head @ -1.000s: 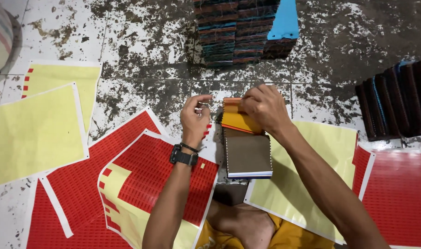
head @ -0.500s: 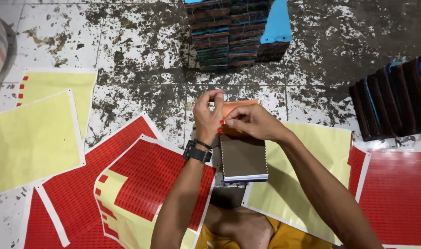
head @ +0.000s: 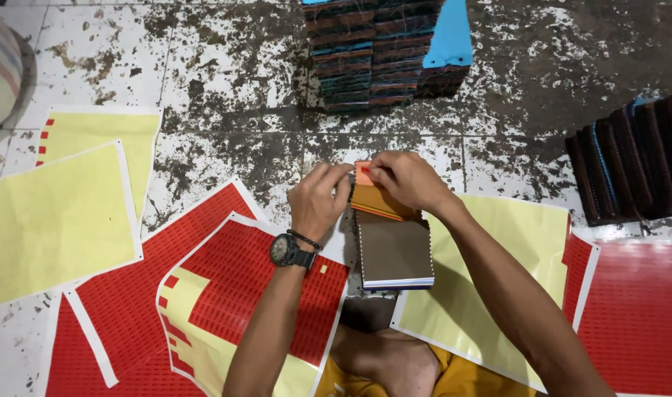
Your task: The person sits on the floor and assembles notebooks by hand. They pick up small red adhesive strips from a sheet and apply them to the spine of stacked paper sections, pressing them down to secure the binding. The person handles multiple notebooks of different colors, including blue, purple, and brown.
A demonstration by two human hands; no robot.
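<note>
A small orange booklet (head: 374, 198) lies on top of a brown-covered notebook (head: 395, 251) on the floor in front of me. My left hand (head: 319, 200), with a black watch on the wrist, pinches the booklet's upper left corner. My right hand (head: 406, 180) pinches the same corner from the right, where a small red sticker shows between the fingertips. Both hands meet over the booklet's top edge.
Red sticker sheets (head: 130, 294) and yellow backing sheets (head: 53, 213) lie to the left, more red and yellow sheets (head: 630, 316) to the right. A stack of dark booklets with a blue cover (head: 384, 51) stands ahead, another row (head: 637, 162) at right. The floor is stained tile.
My left hand moved right from beside the booklet onto its upper corner and met the right hand there. The right hand shifted slightly along the top edge.
</note>
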